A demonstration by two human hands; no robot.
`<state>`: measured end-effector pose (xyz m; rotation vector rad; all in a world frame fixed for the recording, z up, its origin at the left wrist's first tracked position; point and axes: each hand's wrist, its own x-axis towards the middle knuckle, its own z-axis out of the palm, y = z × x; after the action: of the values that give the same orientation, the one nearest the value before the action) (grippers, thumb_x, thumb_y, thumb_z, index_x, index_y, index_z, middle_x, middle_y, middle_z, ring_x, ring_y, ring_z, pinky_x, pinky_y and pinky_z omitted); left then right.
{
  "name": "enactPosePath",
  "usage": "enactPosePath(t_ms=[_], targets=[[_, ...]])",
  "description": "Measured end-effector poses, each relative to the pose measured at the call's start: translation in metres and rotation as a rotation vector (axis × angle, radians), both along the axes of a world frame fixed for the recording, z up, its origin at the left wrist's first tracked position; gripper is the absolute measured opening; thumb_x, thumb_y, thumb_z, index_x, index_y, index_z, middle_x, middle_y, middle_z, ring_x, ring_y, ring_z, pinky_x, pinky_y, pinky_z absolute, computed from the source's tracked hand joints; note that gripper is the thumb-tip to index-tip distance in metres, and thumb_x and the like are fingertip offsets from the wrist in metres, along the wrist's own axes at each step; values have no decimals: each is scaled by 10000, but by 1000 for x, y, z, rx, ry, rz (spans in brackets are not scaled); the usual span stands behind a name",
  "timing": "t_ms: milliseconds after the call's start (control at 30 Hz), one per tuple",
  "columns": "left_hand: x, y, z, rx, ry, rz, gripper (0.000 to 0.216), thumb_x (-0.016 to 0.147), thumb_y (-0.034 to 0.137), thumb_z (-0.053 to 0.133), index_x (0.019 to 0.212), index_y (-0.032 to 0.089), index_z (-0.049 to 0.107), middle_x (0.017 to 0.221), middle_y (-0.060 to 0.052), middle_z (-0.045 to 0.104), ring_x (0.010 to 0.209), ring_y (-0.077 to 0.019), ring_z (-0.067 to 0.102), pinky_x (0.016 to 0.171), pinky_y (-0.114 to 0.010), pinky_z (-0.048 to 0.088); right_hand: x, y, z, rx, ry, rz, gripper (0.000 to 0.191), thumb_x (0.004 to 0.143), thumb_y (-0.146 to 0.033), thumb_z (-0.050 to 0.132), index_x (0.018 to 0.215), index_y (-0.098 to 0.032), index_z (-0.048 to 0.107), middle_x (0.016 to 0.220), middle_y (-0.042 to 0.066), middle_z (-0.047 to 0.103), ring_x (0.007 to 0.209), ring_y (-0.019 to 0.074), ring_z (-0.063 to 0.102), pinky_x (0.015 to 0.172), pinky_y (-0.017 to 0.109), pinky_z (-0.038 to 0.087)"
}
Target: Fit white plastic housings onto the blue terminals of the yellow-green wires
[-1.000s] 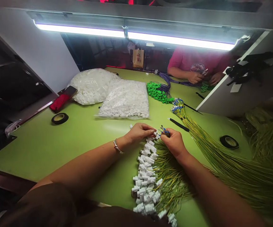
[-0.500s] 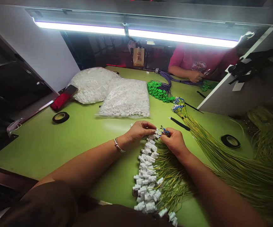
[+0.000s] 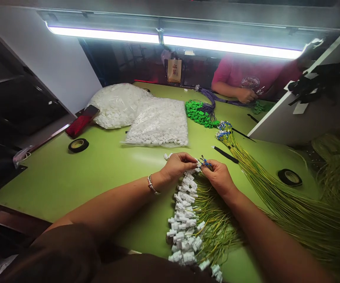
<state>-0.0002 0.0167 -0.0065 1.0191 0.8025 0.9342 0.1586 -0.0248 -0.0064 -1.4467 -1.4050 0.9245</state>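
Observation:
My right hand (image 3: pixel 219 177) is closed round a small bunch of yellow-green wires, whose blue-sleeved terminal ends (image 3: pixel 205 162) poke out past the thumb. Right beside it, my left hand (image 3: pixel 178 166) pinches a small white plastic connector at its fingertips, mostly hidden by the fingers. The two hands nearly touch. Below them runs a long heap of white connectors (image 3: pixel 184 214), with yellow-green wires (image 3: pixel 214 224) trailing off to the right under my right forearm. A couple of loose white connectors (image 3: pixel 166 156) lie just behind my left hand.
Two clear bags of white connectors (image 3: pixel 159 124) rest at the back. Black tape rolls (image 3: pixel 79 145) lie left and right. Tweezers (image 3: pixel 225 154) lie near a long wire bundle (image 3: pixel 255 173). Green connectors (image 3: pixel 201 114) sit farther back. Opposite, a person in a pink shirt (image 3: pixel 231 74) handles wires.
The view has shifted slightly, so the whole scene sits a little to the right. My left fingertips are somewhat closer to the terminal ends; both grips look the same.

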Motion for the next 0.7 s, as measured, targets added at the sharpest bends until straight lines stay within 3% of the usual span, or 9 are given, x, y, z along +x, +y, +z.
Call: enactPosePath(t_ms=[200,367,700], targets=[[6,-5,1,-27,-17,76,225,510,190,809,662,112,662,646,-18,645,614,-102,579,666,-255,467,-4,-2,-1,69,-103,-74,164,686,-295,559,596,-167,509,520,-55,377,506,83,305,480,224,270],[9,-6,1,56,42,134,162,524,152,778,643,108,676,645,-26,652,618,-99,574,673,-246,464,-4,-2,0,56,-113,-88,168,677,-300,558,586,-169,506,498,-61,362,487,80,292,463,225,252],[7,-1,-2,-63,-110,102,275,471,197,836,668,104,669,663,-26,662,623,-102,587,681,-255,469,-1,3,-4,-105,202,-127,161,641,-313,602,649,-169,530,473,-76,377,442,71,262,431,227,190]])
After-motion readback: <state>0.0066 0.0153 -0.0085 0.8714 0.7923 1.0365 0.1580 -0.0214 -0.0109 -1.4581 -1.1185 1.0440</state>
